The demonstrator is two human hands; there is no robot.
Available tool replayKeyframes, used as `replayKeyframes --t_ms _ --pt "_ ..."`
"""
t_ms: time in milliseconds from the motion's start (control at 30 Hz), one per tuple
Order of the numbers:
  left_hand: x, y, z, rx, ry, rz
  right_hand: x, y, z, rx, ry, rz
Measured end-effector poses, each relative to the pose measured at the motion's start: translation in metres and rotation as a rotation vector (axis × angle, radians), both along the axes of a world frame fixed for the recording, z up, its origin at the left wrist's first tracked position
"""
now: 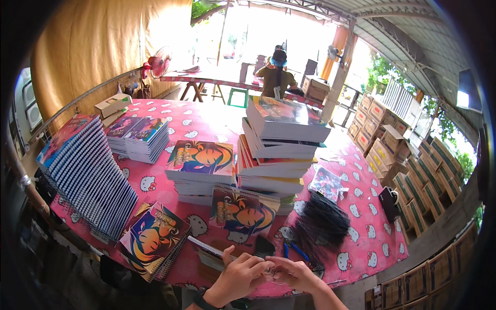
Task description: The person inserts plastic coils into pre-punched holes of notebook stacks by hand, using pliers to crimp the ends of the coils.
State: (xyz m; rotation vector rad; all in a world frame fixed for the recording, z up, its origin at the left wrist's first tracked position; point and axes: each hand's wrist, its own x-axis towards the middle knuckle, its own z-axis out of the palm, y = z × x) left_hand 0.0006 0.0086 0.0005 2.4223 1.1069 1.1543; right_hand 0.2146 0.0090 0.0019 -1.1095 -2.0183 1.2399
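Left hand and right hand meet at the near edge of a pink-covered bench, fingers curled and brought together at the tips; whether they pinch something small, I cannot tell. Just beyond the left hand lies a white-edged flat piece, partly hidden, its long axis slanting from upper left down toward the fingers. Blue-handled pliers and a heap of black coils lie beyond the right hand, probably placed for easy reach. Orange-and-purple booklets lie in a slanted pile to the left; a tall book stack stands farther back, apparently leaving the front edge for handwork.
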Motion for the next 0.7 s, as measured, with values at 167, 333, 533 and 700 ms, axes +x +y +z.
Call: replayKeyframes --t_ms 167,333,533,700 --pt "-0.004 -0.001 -0.012 -0.004 0.046 -0.019 0.03 0.009 -0.003 0.158 -0.382 0.173" --pt "0.001 -0.001 -0.009 -0.032 0.057 -0.011 0.09 -0.005 -0.075 0.439 -0.562 -0.228" --pt "0.001 -0.005 -0.011 -0.044 0.08 0.013 0.086 -0.026 -0.085 0.639 -0.604 -0.602" --pt "0.005 -0.005 -0.003 -0.029 0.212 0.046 0.091 -0.028 -0.109 0.71 -0.423 -0.663"
